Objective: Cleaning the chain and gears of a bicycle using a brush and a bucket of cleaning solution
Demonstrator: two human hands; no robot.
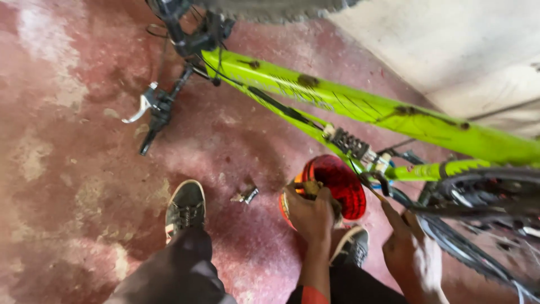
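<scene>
The floor [67, 169] is seen as worn red-painted concrete with pale, scuffed patches; a light grey wall [450, 45] is seen at the far right. A bright green bicycle frame [360, 107] is laid upside down across the scene, with its handlebar and silver brake lever [147, 107] resting on the floor at the far left. A coil spring shock [351, 144] is mounted at the middle of the frame, and the rear wheel [478, 225] is located at the right edge.

A red bowl [337, 186] is positioned on the floor below the frame, near the centre. The left hand [309, 214] is placed at the near rim of the bowl, with the fingers closed on a dirty rag-like item [311, 187]; what it is exactly cannot be told. The right hand [410, 253] is located just right of the bowl, beside the rear wheel, and is closed narrowly around a thin tool [374, 191] pointed toward the frame.

A small metal part [246, 196] lies on the floor left of the bowl, beside a dark shoe [185, 208].
</scene>
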